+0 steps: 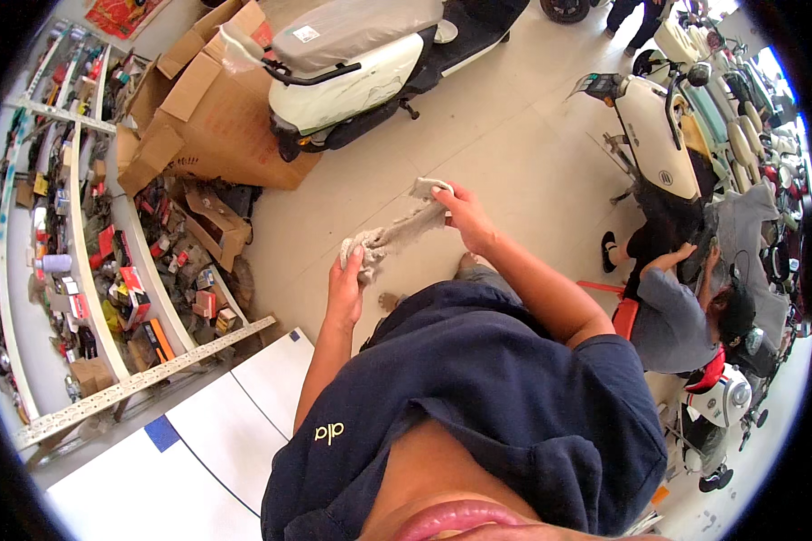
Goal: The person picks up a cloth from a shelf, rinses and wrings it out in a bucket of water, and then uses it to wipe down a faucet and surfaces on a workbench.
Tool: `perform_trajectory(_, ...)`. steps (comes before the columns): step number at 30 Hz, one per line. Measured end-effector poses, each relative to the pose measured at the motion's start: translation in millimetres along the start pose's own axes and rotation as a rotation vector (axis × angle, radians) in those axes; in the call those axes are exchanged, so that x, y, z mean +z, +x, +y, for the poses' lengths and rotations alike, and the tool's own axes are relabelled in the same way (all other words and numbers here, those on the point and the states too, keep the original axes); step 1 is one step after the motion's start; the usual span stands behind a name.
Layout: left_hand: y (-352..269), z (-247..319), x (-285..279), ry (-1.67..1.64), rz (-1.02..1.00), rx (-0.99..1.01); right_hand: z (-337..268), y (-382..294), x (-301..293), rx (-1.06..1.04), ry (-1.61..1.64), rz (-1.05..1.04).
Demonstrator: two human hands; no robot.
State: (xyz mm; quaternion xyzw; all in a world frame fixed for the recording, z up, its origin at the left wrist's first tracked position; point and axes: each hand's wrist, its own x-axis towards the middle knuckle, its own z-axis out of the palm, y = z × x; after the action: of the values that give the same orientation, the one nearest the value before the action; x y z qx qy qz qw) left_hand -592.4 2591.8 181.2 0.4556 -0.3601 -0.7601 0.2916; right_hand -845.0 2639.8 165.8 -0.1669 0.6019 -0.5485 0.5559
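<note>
A greyish-white, crumpled cloth rag [409, 226] is stretched between my two hands, above the tiled floor. My left hand [345, 291] grips its bunched lower end, the thumb lying on top. At the other end, my right hand [470, 216] pinches a folded corner between thumb and fingers. The middle of the rag hangs in a loose, twisted strip with a frayed edge. Ahead of my hands stands a white electric scooter [348, 81] with plastic film over its seat.
Metal shelving [105, 270] packed with boxed parts runs along the left. Opened cardboard boxes [210, 122] lie beside the scooter. At right, a seated person [673, 324] leans near a cream scooter [656, 135] and a row of others. Another person's legs [633, 24] show at the far top.
</note>
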Motion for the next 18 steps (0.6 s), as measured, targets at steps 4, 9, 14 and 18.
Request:
perform_trajectory(4,21.5,26.0,66.6,-0.063,-0.153,0.021,-6.5,18.8,-69.7,0.113,0.176,-0.011)
perform_trajectory(9,51.4,48.5,146.2,-0.054,-0.133,0.093,-30.1,34.0,-138.6,0.109,0.297,-0.056)
perform_trajectory(14,80.8,48.9,194.6,-0.128,-0.211,0.125,-58.7,42.8,-185.9,-0.044,0.409,-0.036)
perform_trajectory(18,103.6,41.3,208.2,0.207,-0.088,0.146,-77.2,52.0,-199.6,0.036,0.493,-0.001)
